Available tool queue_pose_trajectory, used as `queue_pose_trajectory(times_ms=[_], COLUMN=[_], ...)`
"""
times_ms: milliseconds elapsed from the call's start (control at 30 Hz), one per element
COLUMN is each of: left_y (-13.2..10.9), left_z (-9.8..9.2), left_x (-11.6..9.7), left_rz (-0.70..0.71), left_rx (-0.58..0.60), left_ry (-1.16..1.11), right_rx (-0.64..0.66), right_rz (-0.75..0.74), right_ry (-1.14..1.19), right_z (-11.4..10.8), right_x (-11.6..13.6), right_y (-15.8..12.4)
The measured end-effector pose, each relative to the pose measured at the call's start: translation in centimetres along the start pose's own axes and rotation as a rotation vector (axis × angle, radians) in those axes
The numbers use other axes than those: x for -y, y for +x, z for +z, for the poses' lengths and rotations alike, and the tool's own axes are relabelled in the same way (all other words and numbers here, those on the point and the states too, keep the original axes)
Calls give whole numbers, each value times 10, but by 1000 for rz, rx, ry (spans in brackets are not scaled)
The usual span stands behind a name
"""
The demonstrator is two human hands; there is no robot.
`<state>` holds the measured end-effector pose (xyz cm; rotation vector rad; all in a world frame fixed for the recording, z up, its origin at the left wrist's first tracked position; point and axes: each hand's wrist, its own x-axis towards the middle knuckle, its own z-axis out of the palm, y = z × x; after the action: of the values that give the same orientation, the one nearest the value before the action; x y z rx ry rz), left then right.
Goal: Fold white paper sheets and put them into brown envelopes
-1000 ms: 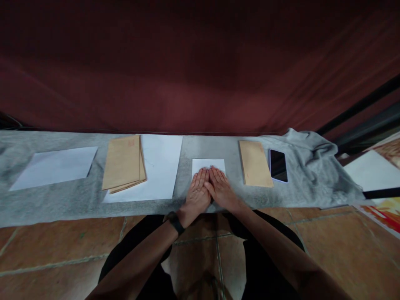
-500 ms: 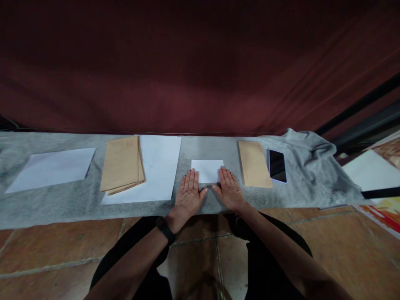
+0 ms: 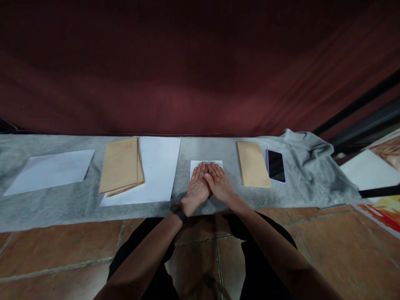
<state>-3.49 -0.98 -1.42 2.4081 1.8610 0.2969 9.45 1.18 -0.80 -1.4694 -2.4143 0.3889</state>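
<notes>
A small white piece of paper (image 3: 194, 167), seemingly folded, lies on the grey cloth in front of me, mostly hidden under my hands. My left hand (image 3: 199, 185) rests flat on it, fingers stretched away from me. Beside and partly over it, my right hand (image 3: 219, 182) also lies flat, its thumb crossing onto the left hand. To the right of them is a brown envelope stack (image 3: 253, 164). On the left, several brown envelopes (image 3: 119, 164) sit on large white paper sheets (image 3: 160, 166).
A phone (image 3: 276, 166) lies right of the envelopes, near bunched grey cloth (image 3: 312, 154). Another white sheet (image 3: 51, 171) is at the far left. A dark red curtain (image 3: 200, 104) hangs behind the long cloth-covered surface (image 3: 71, 212). Printed sheets (image 3: 387, 212) stand at the far right.
Both hands have slid inward and slightly forward from the paper's lower corners to its middle, and now touch each other. The white paper has stayed in place.
</notes>
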Motion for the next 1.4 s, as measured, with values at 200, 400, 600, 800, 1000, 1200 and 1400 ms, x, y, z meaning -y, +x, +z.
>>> queue_pose_trajectory(times_ms=[200, 400, 600, 800, 1000, 1200, 1400], left_y=[4, 1, 0, -3, -7, -10, -29], left_z=[6, 3, 3, 3, 2, -4, 11], left_x=[10, 19, 27, 32, 37, 25, -3], left_rz=[-46, -151, -193, -226, -240, -234, 66], left_rx=[-5, -46, -67, -71, -72, -122, -83], left_ry=[8, 24, 37, 52, 65, 30, -46], right_rx=[-23, -142, -174, -201, -209, -214, -28], right_rz=[0, 46, 77, 90, 103, 148, -36], right_ry=[-57, -117, -168, -202, -204, -168, -48], right_z=[14, 21, 20, 19, 19, 11, 11], right_x=[-11, -23, -31, -36, -42, -33, -5], right_y=[4, 2, -2, -6, -9, -10, -20])
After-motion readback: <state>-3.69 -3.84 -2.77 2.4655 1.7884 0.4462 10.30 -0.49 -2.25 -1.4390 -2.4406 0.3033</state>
